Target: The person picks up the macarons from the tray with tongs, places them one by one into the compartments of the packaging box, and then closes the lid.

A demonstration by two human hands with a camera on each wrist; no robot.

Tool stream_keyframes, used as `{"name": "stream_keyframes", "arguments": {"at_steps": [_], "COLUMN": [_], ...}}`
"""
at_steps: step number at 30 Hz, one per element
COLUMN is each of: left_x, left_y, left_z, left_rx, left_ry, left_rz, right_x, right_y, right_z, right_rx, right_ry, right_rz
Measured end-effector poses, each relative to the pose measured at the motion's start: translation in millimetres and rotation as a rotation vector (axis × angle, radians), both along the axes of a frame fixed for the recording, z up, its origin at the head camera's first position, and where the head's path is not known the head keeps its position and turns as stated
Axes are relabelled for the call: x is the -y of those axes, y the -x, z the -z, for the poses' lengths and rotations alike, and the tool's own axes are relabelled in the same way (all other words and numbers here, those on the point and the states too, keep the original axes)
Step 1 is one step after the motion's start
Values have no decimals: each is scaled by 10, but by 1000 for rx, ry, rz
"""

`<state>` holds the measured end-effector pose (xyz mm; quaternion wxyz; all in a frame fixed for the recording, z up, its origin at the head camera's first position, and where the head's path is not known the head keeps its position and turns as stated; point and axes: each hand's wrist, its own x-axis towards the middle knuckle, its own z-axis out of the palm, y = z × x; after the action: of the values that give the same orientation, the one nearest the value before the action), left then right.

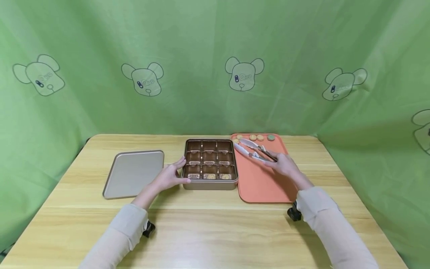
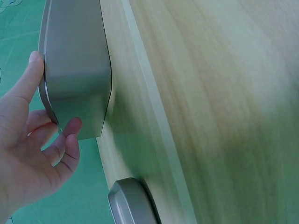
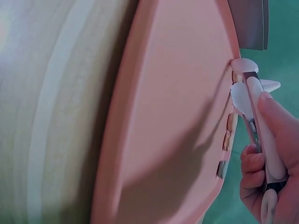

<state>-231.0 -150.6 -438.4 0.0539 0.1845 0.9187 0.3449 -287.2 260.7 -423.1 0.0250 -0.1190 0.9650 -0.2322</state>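
Observation:
A square, metallic brown box has a dark grid of nine compartments. Pale yellow round cookies show in its front middle and front right compartments. My left hand holds the box by its front left corner, thumb at the front rim and fingers along the left side. Over the coral tray, my right hand grips pale-tipped tongs, whose two arms are spread apart. The tips reach toward the tray's back left, near yellowish macaron-like cookies.
Along the tray's back edge lie more tan cookies and a green one. A flat, shallow metal lid rests on the wooden table, left of the box. A green curtain hangs behind the table.

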Motion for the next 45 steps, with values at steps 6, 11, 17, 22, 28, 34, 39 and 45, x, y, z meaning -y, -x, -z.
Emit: {"name": "stream_keyframes", "arguments": {"at_steps": [6, 11, 17, 22, 28, 34, 39, 45], "left_x": [-2, 5, 2, -13, 3, 2, 4, -2], "left_y": [3, -1, -5, 8, 4, -8, 2, 9], "left_z": [-12, -23, -23, -12, 0, -5, 10, 1], "left_rx": [-6, -9, -13, 5, -1, -1, -6, -1], "left_ry": [-12, 0, 10, -1, -12, -1, -2, 0], "left_rz": [8, 5, 5, 5, 7, 4, 6, 4], "right_x": [14, 13, -79, -204, -222, -199, -209, -285], "right_y": [27, 11, -70, -160, -163, -141, -157, -204], "right_z": [-1, 1, 0, -3, 16, 76, 112, 147], "right_rx": [-26, -20, -7, 15, 10, 6, -14, -37], "right_ry": [-2, 3, -7, 8, -1, 13, 12, 87], "right_rz": [-10, -11, -22, -25, -13, -22, -20, -19]}}
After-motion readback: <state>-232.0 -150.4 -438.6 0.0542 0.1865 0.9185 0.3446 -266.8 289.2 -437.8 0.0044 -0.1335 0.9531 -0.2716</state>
